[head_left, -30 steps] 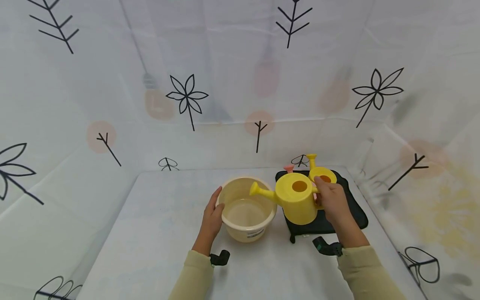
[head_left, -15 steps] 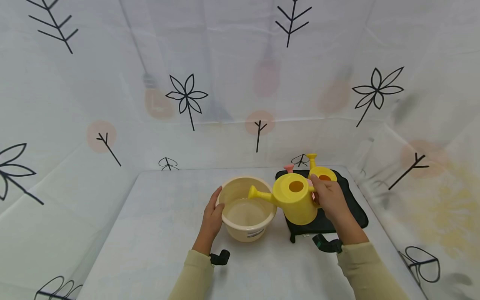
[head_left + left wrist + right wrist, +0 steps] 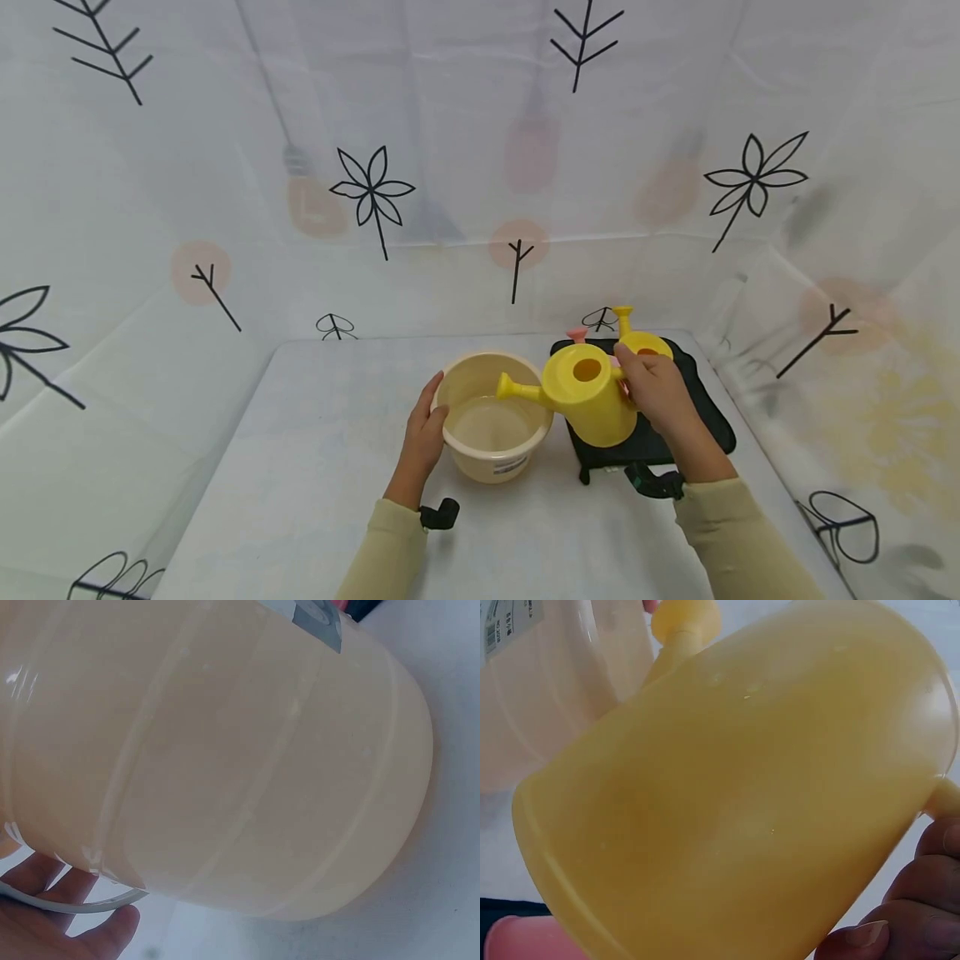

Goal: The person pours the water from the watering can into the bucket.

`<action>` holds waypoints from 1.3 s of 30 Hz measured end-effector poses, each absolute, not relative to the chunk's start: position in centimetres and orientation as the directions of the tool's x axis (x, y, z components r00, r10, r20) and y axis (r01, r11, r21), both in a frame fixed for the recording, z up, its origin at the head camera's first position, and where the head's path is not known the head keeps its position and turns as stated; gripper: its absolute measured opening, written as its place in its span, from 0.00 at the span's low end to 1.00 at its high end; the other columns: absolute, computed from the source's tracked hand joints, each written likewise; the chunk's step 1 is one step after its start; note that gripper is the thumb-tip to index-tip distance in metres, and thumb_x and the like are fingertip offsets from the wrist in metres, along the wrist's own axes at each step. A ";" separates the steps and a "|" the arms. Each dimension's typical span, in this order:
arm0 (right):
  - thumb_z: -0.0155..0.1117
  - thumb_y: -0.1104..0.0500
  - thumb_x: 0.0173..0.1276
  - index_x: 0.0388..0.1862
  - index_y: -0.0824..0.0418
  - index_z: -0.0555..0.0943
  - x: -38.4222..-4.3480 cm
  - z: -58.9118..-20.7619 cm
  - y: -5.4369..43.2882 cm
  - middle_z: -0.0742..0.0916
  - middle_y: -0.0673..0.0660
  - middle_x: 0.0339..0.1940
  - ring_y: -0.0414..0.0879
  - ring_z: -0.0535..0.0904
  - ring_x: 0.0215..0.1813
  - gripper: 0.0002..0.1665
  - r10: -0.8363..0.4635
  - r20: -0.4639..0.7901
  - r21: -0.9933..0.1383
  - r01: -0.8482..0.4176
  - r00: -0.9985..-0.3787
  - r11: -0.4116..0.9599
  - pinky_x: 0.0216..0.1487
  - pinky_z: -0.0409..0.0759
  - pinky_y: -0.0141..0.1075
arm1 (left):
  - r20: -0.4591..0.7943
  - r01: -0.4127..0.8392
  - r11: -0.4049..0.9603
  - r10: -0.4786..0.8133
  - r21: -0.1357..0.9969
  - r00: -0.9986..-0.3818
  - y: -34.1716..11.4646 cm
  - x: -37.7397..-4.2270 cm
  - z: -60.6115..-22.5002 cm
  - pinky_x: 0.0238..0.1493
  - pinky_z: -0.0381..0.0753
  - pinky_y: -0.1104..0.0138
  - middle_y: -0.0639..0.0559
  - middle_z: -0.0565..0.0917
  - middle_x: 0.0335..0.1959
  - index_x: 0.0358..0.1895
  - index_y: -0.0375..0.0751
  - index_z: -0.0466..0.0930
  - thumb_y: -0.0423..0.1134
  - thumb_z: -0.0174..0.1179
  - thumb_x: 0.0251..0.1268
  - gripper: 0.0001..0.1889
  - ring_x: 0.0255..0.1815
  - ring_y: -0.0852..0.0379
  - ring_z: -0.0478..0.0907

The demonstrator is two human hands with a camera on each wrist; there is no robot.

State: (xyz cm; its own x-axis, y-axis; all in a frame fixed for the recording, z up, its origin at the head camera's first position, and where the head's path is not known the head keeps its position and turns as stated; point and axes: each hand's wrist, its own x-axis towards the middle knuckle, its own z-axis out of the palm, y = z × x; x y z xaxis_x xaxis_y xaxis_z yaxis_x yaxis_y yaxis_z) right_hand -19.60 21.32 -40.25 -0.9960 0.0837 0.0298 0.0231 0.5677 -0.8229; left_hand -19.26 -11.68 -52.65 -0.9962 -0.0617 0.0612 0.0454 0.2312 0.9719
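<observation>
A cream plastic basin stands on the white table, a label on its front side. My left hand grips its left rim, thumb over the edge. In the left wrist view the fingers curl at a loop on the basin's side. My right hand holds a yellow watering can by its handle, tilted toward the basin. Its spout reaches over the basin's right rim. In the right wrist view the can's body fills most of the picture, with curled fingers at its handle.
A black mat lies under and behind the held can. On it stand a second yellow watering can and a pink one, mostly hidden, its pink spout showing. A patterned white cloth hangs behind and at both sides.
The held watering can has tipped a little further to the left, its top opening and my right hand shifting slightly left. My left hand and the basin stay in place.
</observation>
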 end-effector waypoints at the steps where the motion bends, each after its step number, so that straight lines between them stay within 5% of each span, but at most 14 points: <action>1: 0.40 0.29 0.71 0.13 0.61 0.67 -19.6 -40.2 21.3 0.68 0.53 0.13 0.47 0.67 0.20 0.41 0.082 0.029 -0.815 0.024 -0.996 0.579 0.20 0.69 0.35 | 0.062 0.047 0.231 -0.062 0.972 -0.996 -11.7 -19.3 -52.7 0.74 0.57 0.46 0.57 0.63 0.75 0.73 0.64 0.61 0.35 0.45 0.72 0.29 0.77 0.51 0.57; 39: 0.36 0.32 0.74 0.15 0.62 0.71 -19.9 -38.4 20.4 0.70 0.53 0.13 0.51 0.71 0.26 0.42 -0.022 0.022 -0.701 -0.031 -1.000 0.713 0.25 0.71 0.36 | 0.062 0.046 0.245 -0.056 0.968 -0.997 -11.7 -19.4 -52.6 0.74 0.57 0.45 0.56 0.62 0.75 0.73 0.65 0.59 0.35 0.44 0.72 0.30 0.77 0.50 0.57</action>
